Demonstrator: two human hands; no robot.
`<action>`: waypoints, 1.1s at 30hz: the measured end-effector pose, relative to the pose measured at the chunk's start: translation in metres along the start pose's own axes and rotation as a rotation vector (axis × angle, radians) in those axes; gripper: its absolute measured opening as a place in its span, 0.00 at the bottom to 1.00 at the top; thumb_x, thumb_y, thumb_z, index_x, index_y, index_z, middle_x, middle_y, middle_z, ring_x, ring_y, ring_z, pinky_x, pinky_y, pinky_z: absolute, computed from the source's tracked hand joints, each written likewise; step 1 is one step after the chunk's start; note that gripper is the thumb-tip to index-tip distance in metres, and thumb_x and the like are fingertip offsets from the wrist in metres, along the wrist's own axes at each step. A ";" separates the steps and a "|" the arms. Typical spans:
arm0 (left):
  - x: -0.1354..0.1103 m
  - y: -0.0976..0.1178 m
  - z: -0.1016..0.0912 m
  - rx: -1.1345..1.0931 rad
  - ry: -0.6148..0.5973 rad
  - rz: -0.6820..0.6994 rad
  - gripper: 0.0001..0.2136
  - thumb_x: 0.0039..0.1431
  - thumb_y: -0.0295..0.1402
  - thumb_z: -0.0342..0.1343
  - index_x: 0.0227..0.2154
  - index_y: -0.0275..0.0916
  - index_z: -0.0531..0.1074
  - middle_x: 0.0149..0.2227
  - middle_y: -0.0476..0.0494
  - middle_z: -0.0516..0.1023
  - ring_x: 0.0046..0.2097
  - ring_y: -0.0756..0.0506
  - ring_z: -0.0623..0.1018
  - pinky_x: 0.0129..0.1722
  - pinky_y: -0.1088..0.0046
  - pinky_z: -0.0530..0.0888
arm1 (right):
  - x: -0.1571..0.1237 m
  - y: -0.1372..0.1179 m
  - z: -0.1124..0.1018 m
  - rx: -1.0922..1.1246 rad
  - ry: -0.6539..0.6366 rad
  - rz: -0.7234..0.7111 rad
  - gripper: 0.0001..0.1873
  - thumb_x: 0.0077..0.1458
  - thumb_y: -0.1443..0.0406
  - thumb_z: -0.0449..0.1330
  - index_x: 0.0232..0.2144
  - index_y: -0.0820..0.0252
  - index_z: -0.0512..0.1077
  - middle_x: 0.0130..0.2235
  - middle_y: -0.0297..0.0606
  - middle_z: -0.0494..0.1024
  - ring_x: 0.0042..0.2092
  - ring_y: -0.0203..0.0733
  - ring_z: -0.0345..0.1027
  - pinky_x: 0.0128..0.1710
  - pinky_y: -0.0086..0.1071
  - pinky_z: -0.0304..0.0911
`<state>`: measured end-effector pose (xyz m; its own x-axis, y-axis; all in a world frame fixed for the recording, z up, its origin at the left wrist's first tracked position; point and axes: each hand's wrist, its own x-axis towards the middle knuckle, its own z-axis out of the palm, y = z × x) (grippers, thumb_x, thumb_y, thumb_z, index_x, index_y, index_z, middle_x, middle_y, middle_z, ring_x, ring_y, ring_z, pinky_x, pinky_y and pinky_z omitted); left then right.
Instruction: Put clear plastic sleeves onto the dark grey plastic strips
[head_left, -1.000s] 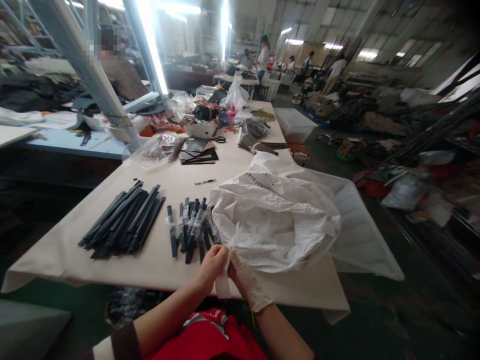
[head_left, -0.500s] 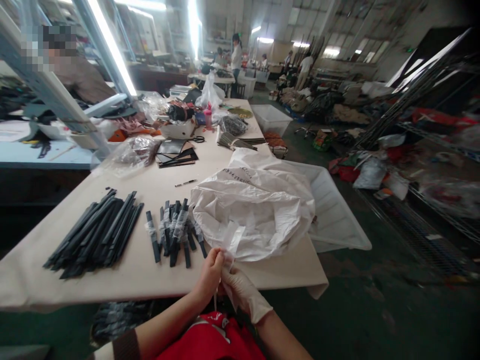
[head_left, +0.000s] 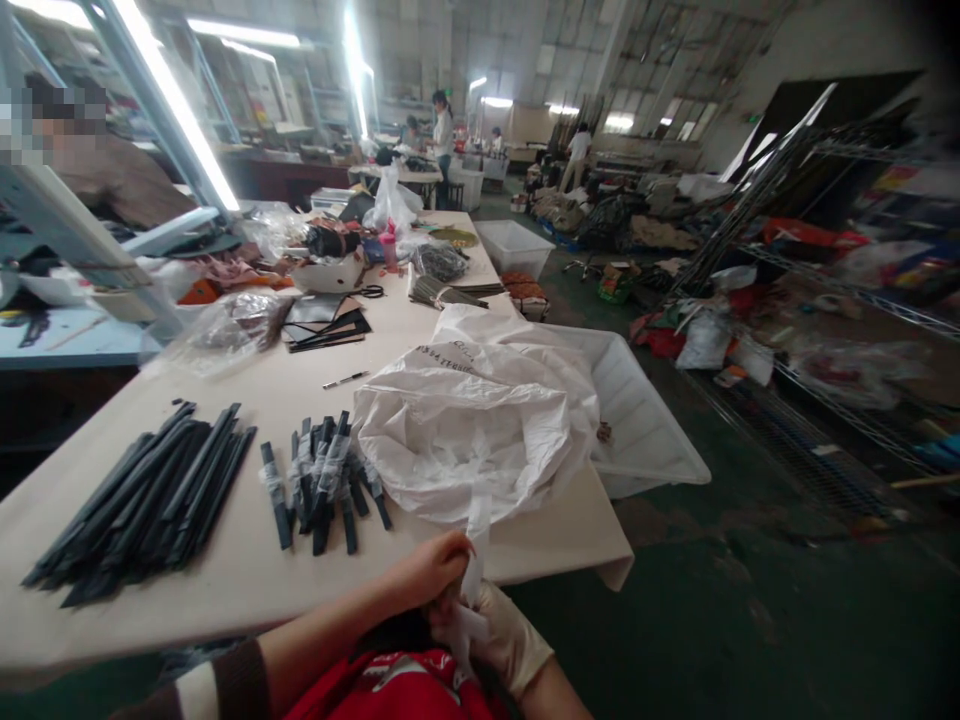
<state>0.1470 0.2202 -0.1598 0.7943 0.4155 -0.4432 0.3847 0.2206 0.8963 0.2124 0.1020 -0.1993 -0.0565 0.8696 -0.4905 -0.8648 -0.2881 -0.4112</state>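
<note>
My left hand (head_left: 427, 578), bare, is closed in a pinch on a white strip (head_left: 474, 545) hanging from the big crumpled white plastic bag (head_left: 480, 425) on the table. My right hand (head_left: 499, 638), in a pale glove, sits just below it at the table's front edge, fingers curled round the strip's lower end. Left of the bag lies a small heap of short black strips with clear wrapping (head_left: 322, 480), and further left a pile of long black strips (head_left: 142, 500).
The beige table (head_left: 247, 570) runs away from me, carrying a pen (head_left: 345, 380), black sheets (head_left: 322, 320), clear bags and clutter at the far end. A white plastic tub (head_left: 645, 430) stands right of the table. Several people work far back; one person sits at left.
Both hands have drawn back toward my body, below the table edge, pulling the white strip out from the bag. The camera has swung to the right.
</note>
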 end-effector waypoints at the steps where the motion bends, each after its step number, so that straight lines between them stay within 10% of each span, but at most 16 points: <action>1: 0.007 0.003 -0.004 -0.013 -0.021 -0.041 0.11 0.47 0.42 0.58 0.28 0.39 0.72 0.28 0.47 0.76 0.31 0.47 0.72 0.31 0.75 0.67 | -0.004 -0.001 -0.001 0.024 0.015 0.023 0.08 0.34 0.68 0.65 0.19 0.64 0.68 0.20 0.33 0.69 0.25 0.33 0.65 0.25 0.26 0.59; 6: 0.066 0.025 -0.014 -0.337 -0.012 -0.428 0.25 0.44 0.56 0.53 0.32 0.36 0.69 0.30 0.42 0.77 0.33 0.45 0.76 0.31 0.72 0.70 | -0.015 -0.002 0.001 0.110 0.071 0.078 0.07 0.37 0.68 0.61 0.24 0.66 0.70 0.23 0.38 0.73 0.29 0.40 0.70 0.33 0.35 0.64; 12: 0.109 0.031 -0.004 -0.446 0.114 -0.395 0.09 0.46 0.36 0.57 0.23 0.37 0.64 0.19 0.54 0.68 0.20 0.54 0.68 0.24 0.80 0.64 | -0.042 -0.036 0.018 0.201 -0.040 -0.081 0.11 0.44 0.66 0.62 0.17 0.61 0.63 0.20 0.28 0.62 0.23 0.31 0.60 0.33 0.34 0.64; 19: 0.064 0.037 -0.009 -0.365 0.108 -0.272 0.08 0.47 0.36 0.57 0.22 0.37 0.66 0.16 0.55 0.66 0.17 0.55 0.64 0.21 0.80 0.61 | -0.057 -0.092 -0.003 0.277 0.057 -0.368 0.09 0.44 0.63 0.64 0.25 0.59 0.67 0.22 0.25 0.55 0.19 0.26 0.42 0.19 0.23 0.49; 23: 0.025 0.038 0.018 -0.172 -0.143 -0.243 0.11 0.48 0.39 0.55 0.18 0.37 0.69 0.17 0.48 0.72 0.18 0.52 0.68 0.19 0.79 0.61 | -0.012 -0.068 -0.009 0.145 0.110 -0.320 0.22 0.46 0.48 0.60 0.33 0.61 0.71 0.23 0.30 0.66 0.20 0.29 0.53 0.20 0.26 0.53; 27: 0.017 0.035 0.009 0.264 -0.416 -0.217 0.16 0.53 0.43 0.51 0.17 0.40 0.72 0.18 0.46 0.73 0.19 0.50 0.71 0.19 0.78 0.63 | 0.014 -0.059 -0.012 0.141 0.261 -0.231 0.14 0.44 0.56 0.64 0.27 0.61 0.72 0.20 0.30 0.69 0.20 0.33 0.60 0.20 0.27 0.55; 33: 0.090 0.037 -0.043 0.594 0.150 0.015 0.04 0.50 0.32 0.56 0.29 0.39 0.73 0.35 0.41 0.75 0.39 0.44 0.76 0.37 0.74 0.68 | 0.004 -0.076 -0.016 0.312 0.346 -0.222 0.16 0.38 0.69 0.67 0.35 0.59 0.75 0.26 0.31 0.76 0.28 0.33 0.70 0.31 0.29 0.65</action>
<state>0.2124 0.3039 -0.1674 0.7433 0.5439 -0.3895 0.6049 -0.2979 0.7385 0.2863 0.1209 -0.1821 0.2685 0.6972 -0.6646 -0.9478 0.0681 -0.3115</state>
